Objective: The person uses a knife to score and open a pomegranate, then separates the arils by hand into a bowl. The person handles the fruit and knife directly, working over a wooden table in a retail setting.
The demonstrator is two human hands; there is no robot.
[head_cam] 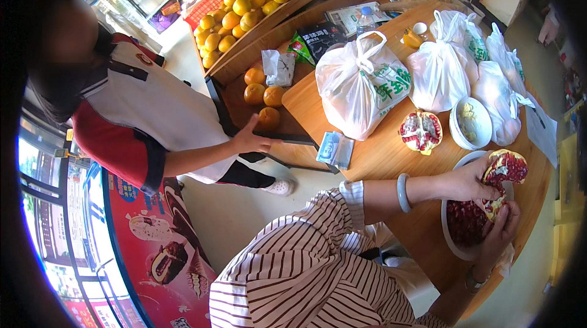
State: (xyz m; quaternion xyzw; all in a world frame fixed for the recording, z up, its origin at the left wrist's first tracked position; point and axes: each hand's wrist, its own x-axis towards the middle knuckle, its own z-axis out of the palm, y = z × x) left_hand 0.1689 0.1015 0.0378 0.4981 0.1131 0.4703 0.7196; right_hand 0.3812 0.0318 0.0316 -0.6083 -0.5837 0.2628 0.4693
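My left hand (474, 177), with a pale bangle on its wrist, grips a broken piece of pomegranate (510, 166) showing red arils and yellowish rind. From below, the fingers of my right hand (501, 229) hold the lower part of the same piece. Both hands are over a white bowl (445, 232), partly hidden by them, with many loose red arils (464, 223) inside. A cut pomegranate half (420, 132) lies face up on the wooden table (390, 153). Beside it, a smaller white bowl (487, 121) contains pale yellowish scraps.
Knotted white plastic bags (353, 94) stand along the table's far side. Folded banknotes (335, 150) lie near its left corner. A person (160, 94) stands at left, one hand (254, 139) extended toward the table. Orange fruits (254, 94) sit on a shelf below a fruit-filled wooden display (293, 4).
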